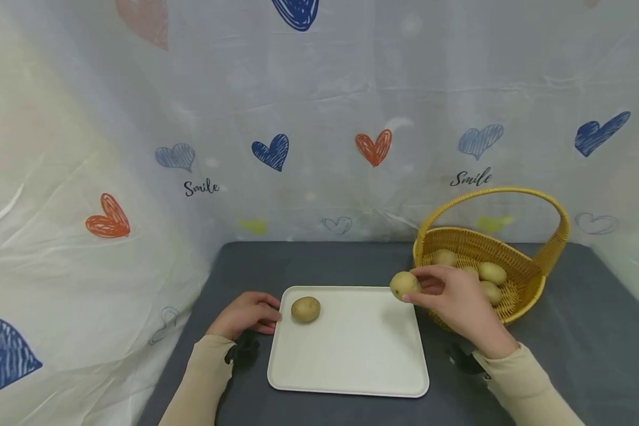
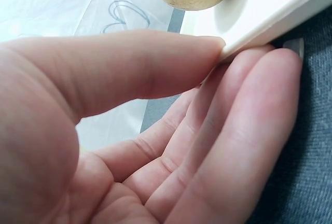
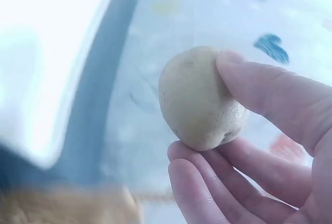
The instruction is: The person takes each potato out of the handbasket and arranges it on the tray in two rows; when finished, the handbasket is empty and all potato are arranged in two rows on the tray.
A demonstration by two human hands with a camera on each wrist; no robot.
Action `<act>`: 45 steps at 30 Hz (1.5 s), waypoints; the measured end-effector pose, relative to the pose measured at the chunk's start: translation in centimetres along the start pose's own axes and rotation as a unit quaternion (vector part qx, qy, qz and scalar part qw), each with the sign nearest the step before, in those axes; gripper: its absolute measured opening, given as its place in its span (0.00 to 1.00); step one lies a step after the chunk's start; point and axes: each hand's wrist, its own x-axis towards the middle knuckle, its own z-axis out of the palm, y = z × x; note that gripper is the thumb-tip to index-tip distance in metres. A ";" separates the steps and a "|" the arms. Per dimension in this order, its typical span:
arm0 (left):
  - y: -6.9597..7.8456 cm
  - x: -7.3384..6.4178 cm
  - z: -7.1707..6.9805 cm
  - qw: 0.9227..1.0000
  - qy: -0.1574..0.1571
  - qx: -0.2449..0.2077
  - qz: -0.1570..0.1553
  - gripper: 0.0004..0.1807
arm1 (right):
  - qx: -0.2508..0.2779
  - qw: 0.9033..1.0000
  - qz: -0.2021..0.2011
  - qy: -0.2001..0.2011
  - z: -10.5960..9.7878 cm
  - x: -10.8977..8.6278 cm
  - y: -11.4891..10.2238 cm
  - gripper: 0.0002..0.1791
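My right hand (image 1: 455, 299) holds a pale potato (image 1: 405, 286) between thumb and fingertips, above the tray's far right corner. In the right wrist view the thumb lies on one side of this potato (image 3: 199, 99) and the fingertips on the other. My left hand (image 1: 250, 315) is at the left edge of the white rectangular tray (image 1: 351, 349). Close up in the left wrist view, thumb and fingers pinch the tray's rim (image 2: 270, 29). Another potato (image 1: 306, 309) lies on the tray near its far left corner.
A yellow woven basket (image 1: 532, 290) with a tall arched handle stands right of the tray, partly behind my right forearm. Several potatoes (image 1: 492, 273) lie in it. The grey cloth-covered table (image 1: 319, 260) ends at a pale curtain (image 1: 319, 195) printed with hearts.
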 end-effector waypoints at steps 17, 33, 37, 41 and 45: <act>0.7 0.4 0.7 1.000 -0.011 0.002 0.001 0.21 | 0.107 0.991 0.035 -0.069 12.2 3.5 -0.4 0.24; 0.3 0.1 0.5 1.000 0.000 0.006 -0.006 0.20 | 0.126 0.988 0.020 -0.090 14.0 3.7 -0.6 0.25; 0.3 -0.1 0.4 1.000 0.003 0.004 -0.007 0.20 | 0.124 0.987 0.026 -0.096 13.9 3.8 -0.7 0.25; 0.4 0.0 0.3 1.000 0.003 0.000 -0.006 0.20 | 0.118 0.988 0.032 -0.098 13.7 4.1 -0.5 0.24; 0.4 0.0 0.2 1.000 0.003 -0.003 -0.007 0.20 | 0.111 0.988 0.032 -0.100 13.4 4.3 -0.5 0.25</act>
